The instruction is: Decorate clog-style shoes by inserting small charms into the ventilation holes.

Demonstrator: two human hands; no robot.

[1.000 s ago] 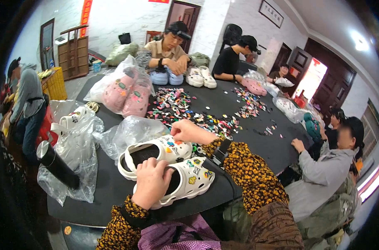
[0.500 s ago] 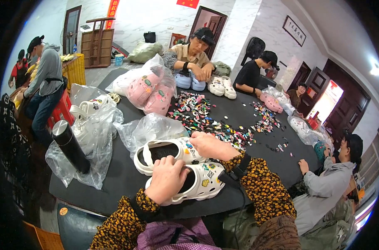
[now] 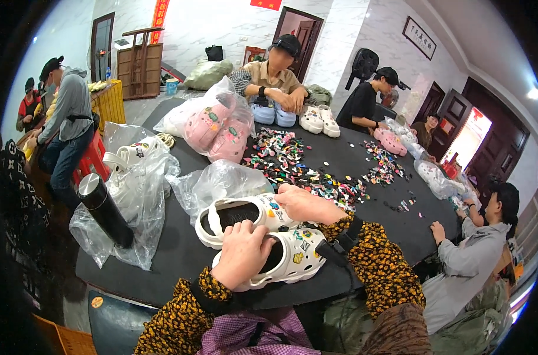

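Two white clogs with small coloured charms lie side by side on the black table [image 3: 180,254] in front of me. My left hand [image 3: 242,255] grips the heel end of the nearer white clog [image 3: 295,257], fingers curled into its opening. My right hand [image 3: 301,204] rests on the toe of the farther white clog [image 3: 233,213], fingers bent down over its charms. A long spread of small colourful charms [image 3: 298,165] lies on the table just beyond my right hand.
A black flask [image 3: 105,210] stands at the left on a clear plastic bag [image 3: 133,195] holding white clogs. Pink clogs in a bag [image 3: 216,127] sit farther back. Several people work around the table; one in grey [image 3: 470,260] sits at my right.
The view has swung slightly; both hands stay on the two white clogs, with my right hand shifted a little toward the farther clog's toe.
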